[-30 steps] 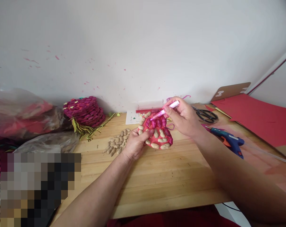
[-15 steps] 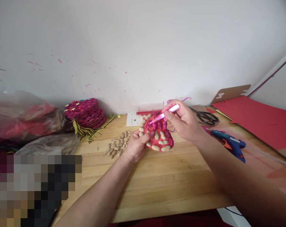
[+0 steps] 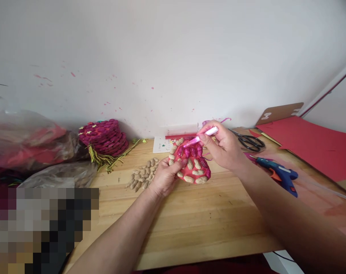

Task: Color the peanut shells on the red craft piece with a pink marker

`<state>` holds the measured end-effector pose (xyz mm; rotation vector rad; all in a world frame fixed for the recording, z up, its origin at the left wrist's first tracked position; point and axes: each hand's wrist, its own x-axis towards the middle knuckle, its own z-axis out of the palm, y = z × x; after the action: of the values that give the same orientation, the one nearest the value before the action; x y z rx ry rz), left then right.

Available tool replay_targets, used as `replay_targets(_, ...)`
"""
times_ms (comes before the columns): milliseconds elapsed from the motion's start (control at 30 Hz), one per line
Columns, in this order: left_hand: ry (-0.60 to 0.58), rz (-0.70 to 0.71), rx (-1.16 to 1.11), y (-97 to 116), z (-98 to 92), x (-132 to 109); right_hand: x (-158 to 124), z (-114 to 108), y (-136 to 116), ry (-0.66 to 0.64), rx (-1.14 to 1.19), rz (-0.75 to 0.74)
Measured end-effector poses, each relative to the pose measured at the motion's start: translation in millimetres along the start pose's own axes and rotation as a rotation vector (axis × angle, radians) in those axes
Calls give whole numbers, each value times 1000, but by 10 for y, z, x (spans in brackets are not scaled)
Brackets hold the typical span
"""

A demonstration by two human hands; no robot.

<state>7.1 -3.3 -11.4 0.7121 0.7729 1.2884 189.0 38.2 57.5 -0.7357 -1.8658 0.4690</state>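
My left hand (image 3: 165, 176) grips the left edge of a red craft piece (image 3: 191, 163) covered with peanut shells, some plain and some coloured magenta. It is tilted up off the wooden table (image 3: 190, 220). My right hand (image 3: 223, 146) pinches a pink marker pen (image 3: 201, 137), its tip touching the magenta shells near the top of the piece. A loose pile of peanuts (image 3: 143, 176) lies on the table just left of my left hand.
A stack of magenta woven pieces (image 3: 104, 136) sits by the wall at left, beside plastic bags (image 3: 32, 144). Black scissors (image 3: 249, 140), a blue glue gun (image 3: 278, 173) and red paper sheets (image 3: 313, 142) lie at right. A small sticker card (image 3: 160, 144) lies behind the craft.
The view has shifted slightly. My hands, the pen and the craft piece stay almost where they were, the pen tip still on the magenta shells.
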Motion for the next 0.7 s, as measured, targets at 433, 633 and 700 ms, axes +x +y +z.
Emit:
replay_targets(433,24,-42,-58,44,28,-11,16,-25,-65,-95,-59,-58)
replay_targets(633,22,-80,-27,67,57,-34,29,-46,-72,-75,-139,-93)
replay_targets(700,20,-72,-26,72,68,-36,26,-44,-83,-86,-129,-91)
